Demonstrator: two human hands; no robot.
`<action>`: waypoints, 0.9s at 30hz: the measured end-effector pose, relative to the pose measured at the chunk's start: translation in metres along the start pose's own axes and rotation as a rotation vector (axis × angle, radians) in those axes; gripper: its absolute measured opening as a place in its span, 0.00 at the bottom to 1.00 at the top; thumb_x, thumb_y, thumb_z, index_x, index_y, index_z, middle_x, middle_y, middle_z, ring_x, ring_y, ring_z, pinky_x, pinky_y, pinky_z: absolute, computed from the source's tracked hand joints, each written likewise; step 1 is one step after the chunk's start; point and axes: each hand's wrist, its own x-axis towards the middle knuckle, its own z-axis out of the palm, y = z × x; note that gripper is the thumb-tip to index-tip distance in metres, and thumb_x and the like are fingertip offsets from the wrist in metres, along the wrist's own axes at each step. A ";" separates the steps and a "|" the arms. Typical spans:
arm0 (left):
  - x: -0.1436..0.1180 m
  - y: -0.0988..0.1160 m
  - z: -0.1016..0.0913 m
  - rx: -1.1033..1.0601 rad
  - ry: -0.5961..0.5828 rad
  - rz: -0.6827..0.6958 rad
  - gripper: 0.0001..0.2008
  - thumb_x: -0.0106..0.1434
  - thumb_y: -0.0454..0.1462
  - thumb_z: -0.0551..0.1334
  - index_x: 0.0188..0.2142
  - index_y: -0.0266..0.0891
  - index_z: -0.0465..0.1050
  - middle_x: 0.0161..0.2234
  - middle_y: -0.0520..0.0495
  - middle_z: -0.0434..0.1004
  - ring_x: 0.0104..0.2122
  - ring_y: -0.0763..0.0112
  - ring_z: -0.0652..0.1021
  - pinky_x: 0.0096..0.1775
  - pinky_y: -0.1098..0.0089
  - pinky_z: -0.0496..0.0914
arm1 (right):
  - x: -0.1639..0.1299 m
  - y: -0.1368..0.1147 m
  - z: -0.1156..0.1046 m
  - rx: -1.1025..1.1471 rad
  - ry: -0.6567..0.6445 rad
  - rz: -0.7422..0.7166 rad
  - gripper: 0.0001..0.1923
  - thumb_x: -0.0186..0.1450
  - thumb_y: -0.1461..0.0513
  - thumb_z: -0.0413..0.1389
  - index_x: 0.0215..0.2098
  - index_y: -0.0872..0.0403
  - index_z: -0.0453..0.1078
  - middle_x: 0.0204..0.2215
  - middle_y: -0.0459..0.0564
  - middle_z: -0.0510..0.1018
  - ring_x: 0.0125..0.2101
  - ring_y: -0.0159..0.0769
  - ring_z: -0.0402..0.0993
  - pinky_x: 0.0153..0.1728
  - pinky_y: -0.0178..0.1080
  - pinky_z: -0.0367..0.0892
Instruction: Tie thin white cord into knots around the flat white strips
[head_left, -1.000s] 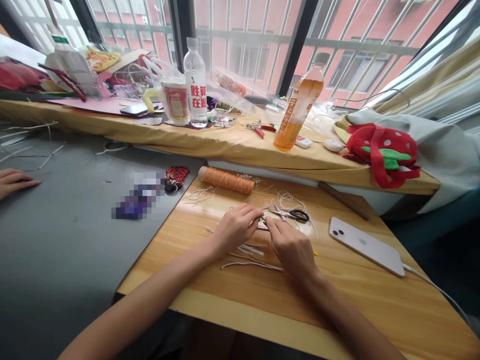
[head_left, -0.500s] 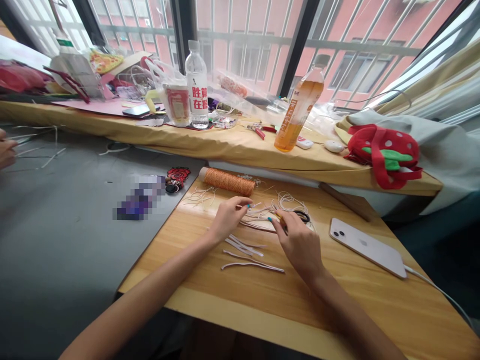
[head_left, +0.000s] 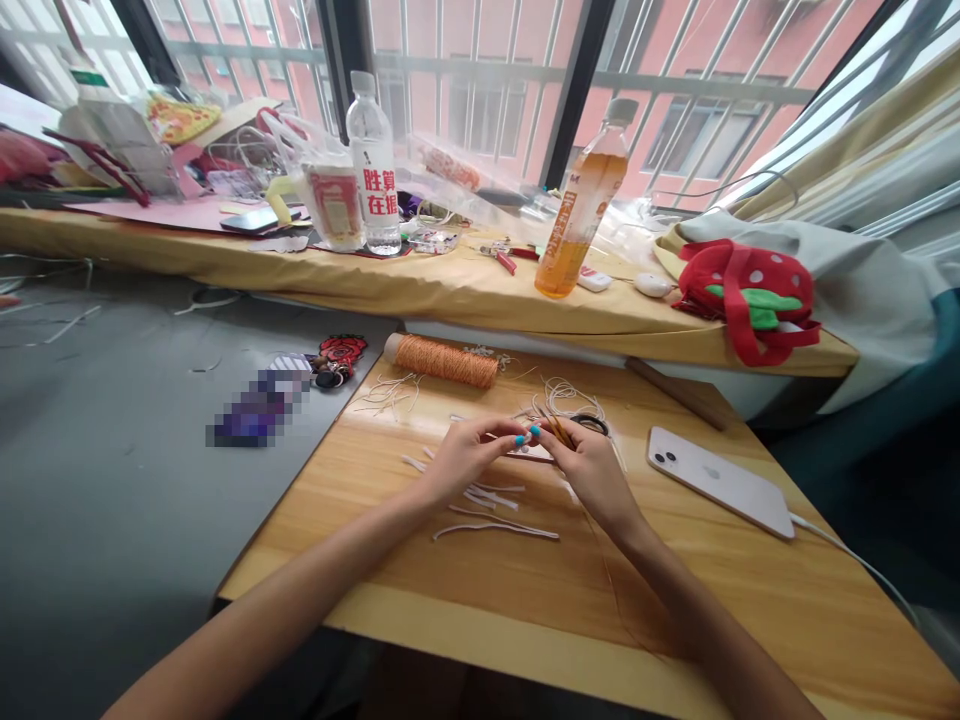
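Observation:
Over the wooden table, my left hand (head_left: 469, 455) and my right hand (head_left: 596, 475) meet at their fingertips. The left thumb and forefinger pinch something small and pale, too small to name. My right hand is also closed in a pinch, and a thin orange thread (head_left: 609, 575) trails from below it toward the table's front edge. A pointed golden tool (head_left: 556, 428) shows at the right fingers; I cannot tell whether it is held. Beside it is a black ring-shaped handle (head_left: 590, 424). Short white cord pieces (head_left: 495, 527) lie in front of the hands.
An orange thread spool (head_left: 446, 360) lies at the table's back, near loose pale cords (head_left: 566, 397). To the right are a phone (head_left: 720, 482) on a cable and a dark wooden strip (head_left: 675, 392). Bottles (head_left: 581, 215) and a red bag (head_left: 750, 290) sit on the ledge.
My hands have come together from apart, fingertips now meeting. The orange thread now shows below my right hand. The whole view has shifted slightly, and the other person's hand at far left has mostly left view.

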 end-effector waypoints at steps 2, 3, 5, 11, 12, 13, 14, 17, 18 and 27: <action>0.000 -0.001 0.000 0.032 0.035 0.012 0.09 0.55 0.37 0.57 0.34 0.35 0.72 0.33 0.46 0.75 0.35 0.70 0.74 0.40 0.70 0.68 | -0.001 -0.001 0.001 0.009 0.000 -0.005 0.12 0.59 0.55 0.48 0.31 0.55 0.68 0.27 0.47 0.74 0.28 0.32 0.66 0.29 0.32 0.58; 0.000 -0.002 0.000 0.055 0.069 0.021 0.08 0.55 0.36 0.57 0.34 0.35 0.71 0.33 0.46 0.75 0.34 0.71 0.74 0.39 0.70 0.68 | -0.001 -0.001 0.002 0.011 -0.003 -0.006 0.12 0.59 0.55 0.49 0.32 0.55 0.68 0.28 0.47 0.74 0.28 0.32 0.67 0.29 0.32 0.59; 0.000 -0.004 0.001 0.101 0.138 0.039 0.07 0.55 0.35 0.57 0.32 0.35 0.71 0.32 0.47 0.74 0.33 0.71 0.74 0.38 0.70 0.68 | -0.002 -0.002 0.005 -0.015 -0.018 -0.009 0.12 0.57 0.55 0.51 0.32 0.55 0.68 0.29 0.47 0.74 0.29 0.33 0.68 0.29 0.33 0.59; 0.000 -0.006 0.001 0.050 0.156 0.031 0.07 0.54 0.36 0.58 0.33 0.35 0.69 0.32 0.47 0.73 0.32 0.72 0.74 0.36 0.70 0.69 | -0.005 -0.001 0.010 -0.103 -0.058 -0.067 0.10 0.59 0.58 0.49 0.33 0.54 0.69 0.29 0.47 0.75 0.27 0.33 0.68 0.28 0.33 0.59; 0.000 -0.007 0.001 0.020 0.153 0.016 0.08 0.54 0.36 0.58 0.33 0.35 0.70 0.32 0.47 0.73 0.32 0.71 0.74 0.37 0.70 0.69 | -0.005 -0.001 0.010 -0.096 -0.050 -0.079 0.10 0.59 0.59 0.49 0.34 0.54 0.69 0.30 0.47 0.76 0.29 0.34 0.69 0.29 0.33 0.60; 0.001 -0.007 0.000 -0.009 0.153 -0.002 0.08 0.53 0.36 0.59 0.33 0.35 0.70 0.32 0.47 0.74 0.33 0.71 0.74 0.37 0.70 0.69 | -0.005 0.000 0.009 -0.094 -0.042 -0.089 0.10 0.59 0.60 0.49 0.34 0.54 0.69 0.31 0.48 0.76 0.30 0.35 0.69 0.30 0.33 0.60; 0.001 -0.007 -0.001 -0.040 0.156 -0.022 0.08 0.53 0.35 0.59 0.33 0.35 0.70 0.32 0.47 0.74 0.33 0.71 0.74 0.37 0.70 0.69 | -0.005 0.000 0.009 -0.100 -0.034 -0.097 0.09 0.59 0.60 0.49 0.34 0.54 0.69 0.31 0.48 0.76 0.30 0.35 0.70 0.31 0.33 0.60; 0.003 -0.007 -0.002 -0.152 0.161 -0.089 0.08 0.50 0.35 0.61 0.32 0.34 0.71 0.31 0.47 0.75 0.32 0.71 0.74 0.37 0.70 0.68 | -0.004 0.001 0.008 -0.139 -0.023 -0.126 0.08 0.59 0.61 0.49 0.33 0.55 0.69 0.30 0.48 0.76 0.29 0.34 0.69 0.29 0.32 0.60; 0.003 -0.008 -0.002 -0.193 0.160 -0.111 0.08 0.50 0.35 0.61 0.31 0.34 0.71 0.31 0.47 0.75 0.32 0.71 0.74 0.37 0.70 0.68 | -0.004 0.001 0.008 -0.153 -0.022 -0.138 0.08 0.59 0.62 0.49 0.33 0.55 0.69 0.29 0.48 0.75 0.28 0.34 0.69 0.29 0.32 0.60; 0.004 -0.007 -0.004 -0.148 0.072 -0.087 0.09 0.52 0.35 0.60 0.34 0.35 0.71 0.33 0.47 0.75 0.34 0.72 0.73 0.39 0.72 0.66 | -0.001 0.007 0.007 -0.143 -0.052 -0.132 0.07 0.59 0.61 0.49 0.32 0.55 0.68 0.29 0.48 0.74 0.29 0.33 0.69 0.31 0.33 0.60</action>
